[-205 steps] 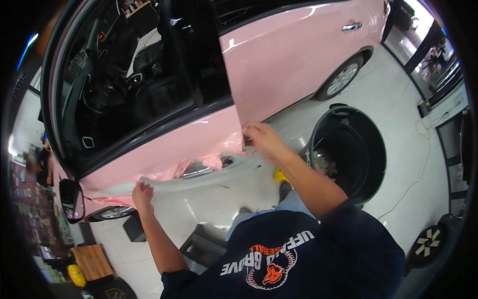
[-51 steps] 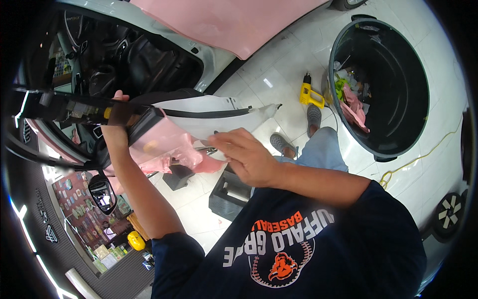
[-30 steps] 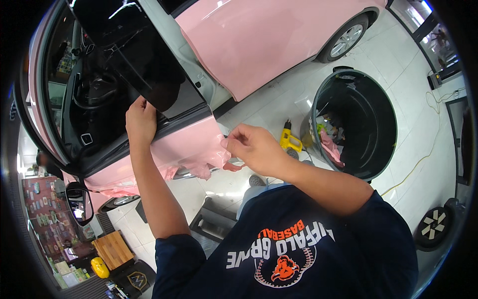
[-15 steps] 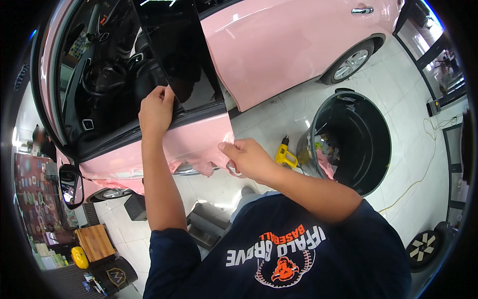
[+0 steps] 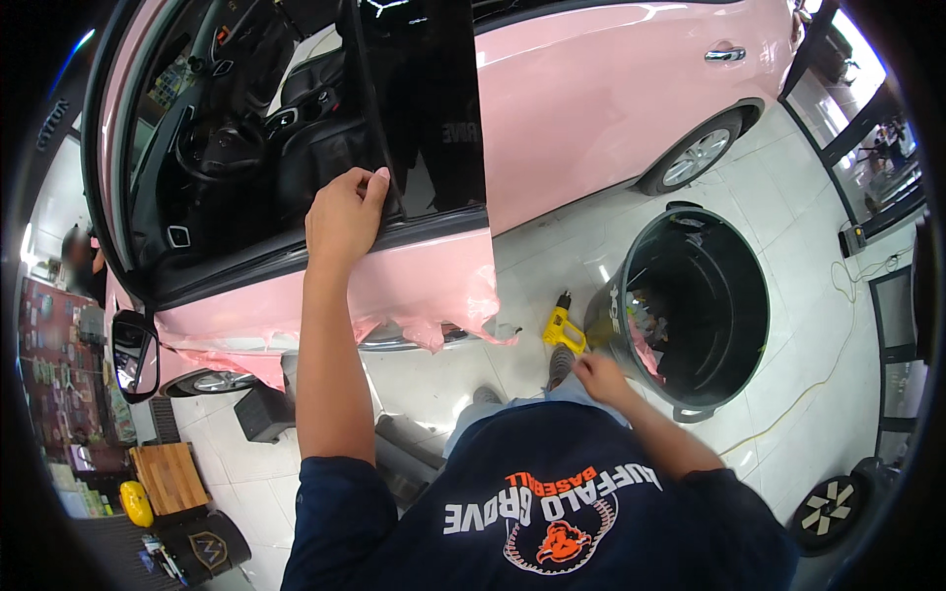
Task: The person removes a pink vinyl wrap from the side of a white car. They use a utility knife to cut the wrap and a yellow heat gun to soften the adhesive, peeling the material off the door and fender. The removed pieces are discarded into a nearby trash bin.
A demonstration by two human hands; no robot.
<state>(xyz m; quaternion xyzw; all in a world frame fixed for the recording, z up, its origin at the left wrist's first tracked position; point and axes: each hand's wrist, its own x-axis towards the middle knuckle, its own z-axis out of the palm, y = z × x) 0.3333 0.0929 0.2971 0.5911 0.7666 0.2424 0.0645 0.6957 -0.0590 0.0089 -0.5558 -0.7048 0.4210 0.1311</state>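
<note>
My left hand is closed on the black window frame of a pink car door, its fingers curled over the frame. Along the lower part of this door, torn pink film hangs loose in ragged, wrinkled flaps. My right hand is down near my hip, away from the door. It is slightly blurred, so its fingers are unclear, and no object shows in it. Nearest to it are a yellow heat gun and a large dark bin with pink scraps inside.
The pink rear panel and rear wheel are beyond the door. A side mirror sticks out at left. A grey stool-like object is below my left arm. A yellow cord crosses the tiled floor. Another person is far left.
My right hand has let go of the film at the door's lower rear corner and moved down toward my hip. In the picture, the door edge and my left hand sit farther right.
</note>
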